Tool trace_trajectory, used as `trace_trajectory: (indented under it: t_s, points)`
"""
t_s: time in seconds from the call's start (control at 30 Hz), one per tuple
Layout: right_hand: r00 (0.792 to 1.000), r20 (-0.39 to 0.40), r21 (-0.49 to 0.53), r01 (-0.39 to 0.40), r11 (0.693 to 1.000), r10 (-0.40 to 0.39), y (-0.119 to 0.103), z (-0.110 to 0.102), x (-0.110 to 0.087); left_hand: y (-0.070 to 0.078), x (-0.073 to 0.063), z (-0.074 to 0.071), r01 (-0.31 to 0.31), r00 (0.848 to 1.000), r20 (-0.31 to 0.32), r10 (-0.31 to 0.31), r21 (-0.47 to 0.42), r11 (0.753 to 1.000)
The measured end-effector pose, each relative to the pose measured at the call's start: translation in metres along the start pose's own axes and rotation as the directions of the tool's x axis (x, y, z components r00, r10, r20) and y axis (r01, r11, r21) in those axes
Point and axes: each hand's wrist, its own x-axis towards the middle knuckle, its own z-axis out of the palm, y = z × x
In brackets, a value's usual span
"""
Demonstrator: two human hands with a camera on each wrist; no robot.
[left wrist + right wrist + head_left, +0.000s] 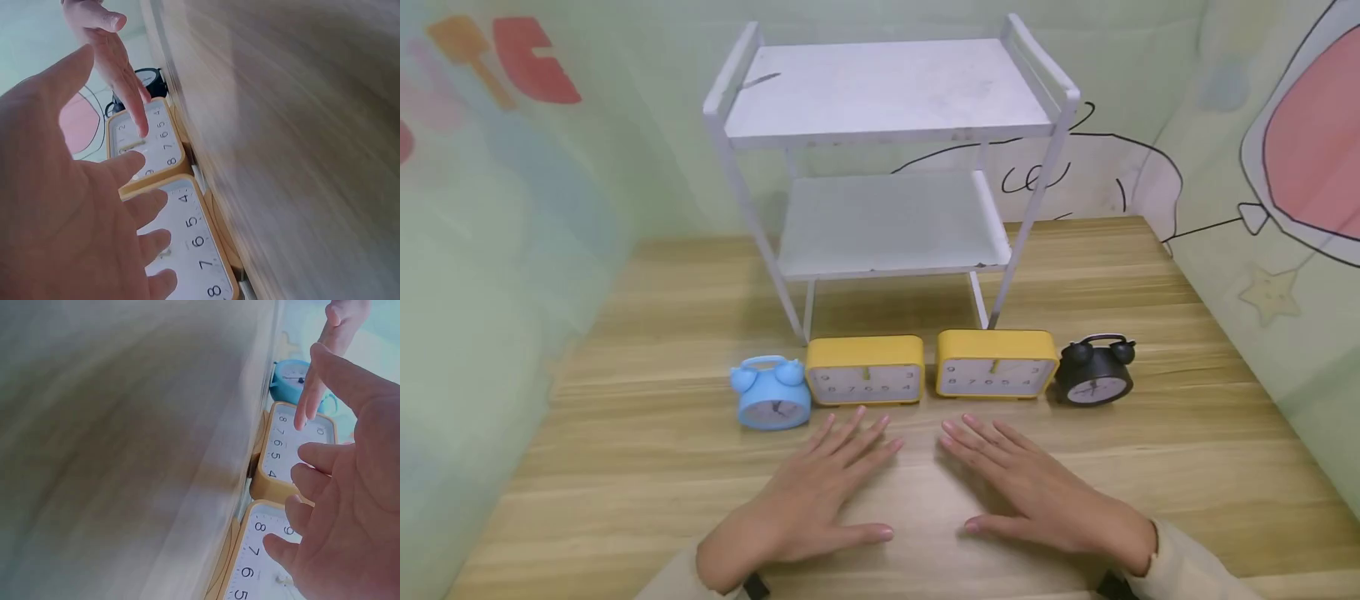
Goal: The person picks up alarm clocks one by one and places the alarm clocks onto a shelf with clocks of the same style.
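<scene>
Blue clock sat far L on bench; then L yellow clock, long axis L–R, just beyond L hand, fingers spread, nothing held; R yellow clock, ditto, just beyond R hand, also spread, empty; blk clock far R.

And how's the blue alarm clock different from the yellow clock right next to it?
The blue alarm clock is round, while the yellow clock is a rectangle. The blue alarm clock has two bells and a handle on top; the yellow clock has a plain top. The yellow clock is wider than the blue alarm clock. Both stand on the wooden tabletop.
</scene>
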Motion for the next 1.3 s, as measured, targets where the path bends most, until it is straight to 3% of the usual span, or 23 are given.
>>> trace_trajectory:
  t_s: [0.4,0.67,1.1,1.3]
  points:
    - [0.998,0.015,0.080,0.060,0.995,-0.062,-0.006,-0.002,0.017,-0.006,-0.017,-0.004,0.061,0.998,0.010,-0.060,-0.086,0.994]
    - [0.995,0.031,0.096,0.096,0.991,-0.100,-0.009,-0.001,0.033,-0.016,-0.033,-0.014,0.122,0.992,0.013,-0.122,-0.198,0.973]
    - [0.980,-0.022,0.180,0.198,0.963,-0.198,-0.022,-0.002,0.072,-0.033,-0.063,-0.028,0.224,0.974,0.034,-0.226,-0.322,0.920]
    - [0.974,-0.068,0.196,0.227,0.954,-0.217,-0.028,-0.001,0.091,-0.046,-0.074,-0.031,0.297,0.950,0.036,-0.311,-0.426,0.855]
